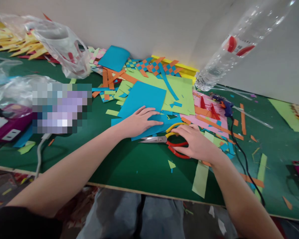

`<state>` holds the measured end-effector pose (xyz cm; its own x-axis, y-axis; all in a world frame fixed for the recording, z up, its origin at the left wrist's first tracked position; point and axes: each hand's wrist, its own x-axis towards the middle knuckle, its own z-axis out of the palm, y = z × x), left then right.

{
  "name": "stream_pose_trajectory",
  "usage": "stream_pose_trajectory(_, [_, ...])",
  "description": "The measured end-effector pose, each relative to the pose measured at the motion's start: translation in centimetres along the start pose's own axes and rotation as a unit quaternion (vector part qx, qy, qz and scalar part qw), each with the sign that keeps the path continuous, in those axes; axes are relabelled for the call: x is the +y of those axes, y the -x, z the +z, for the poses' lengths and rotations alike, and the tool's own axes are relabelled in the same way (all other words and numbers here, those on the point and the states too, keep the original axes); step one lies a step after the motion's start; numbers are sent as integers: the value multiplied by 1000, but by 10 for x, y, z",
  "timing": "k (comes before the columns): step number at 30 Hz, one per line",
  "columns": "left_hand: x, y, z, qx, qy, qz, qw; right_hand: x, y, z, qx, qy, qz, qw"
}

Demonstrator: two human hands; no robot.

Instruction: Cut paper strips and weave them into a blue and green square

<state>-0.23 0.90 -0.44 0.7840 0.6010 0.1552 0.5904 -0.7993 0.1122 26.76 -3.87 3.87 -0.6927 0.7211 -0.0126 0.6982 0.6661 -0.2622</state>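
Note:
My left hand (141, 122) lies flat, fingers stretched out, over a blue paper sheet (144, 96) and a blue strip (170, 121) below it. In my right hand (195, 141) is a pair of scissors (161, 139) with one yellow and one red handle; my fingers sit in and around the loops. The blades point left, nearly together, just below the blue paper. Under and behind the sheet is light green paper (181, 93). Woven blue and orange paper pieces (154, 68) lie behind it.
A plastic bottle (239, 46) leans at the wall. A glue gun (224, 104) with a black cord lies on pink paper (221, 121). At left are a phone (64, 111) with a cable, a bagged cup (62, 46) and yellow paper pieces (17, 38). Scraps cover the green table (139, 172).

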Motion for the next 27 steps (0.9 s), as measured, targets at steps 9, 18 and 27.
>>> stream_pose_trajectory(9, [0, 0, 0, 1, -2, -3, 1000, -15, -2, 6, 12, -15, 6, 1000])
stream_pose_trajectory(18, [-1, 0, 1, -1, 4, -4, 1000, -18, -2, 9, -6, -4, -27, 1000])
stream_pose_trajectory(27, [1, 1, 1, 6, 1, -1, 1000, -26, -3, 10, 7, 11, -31, 999])
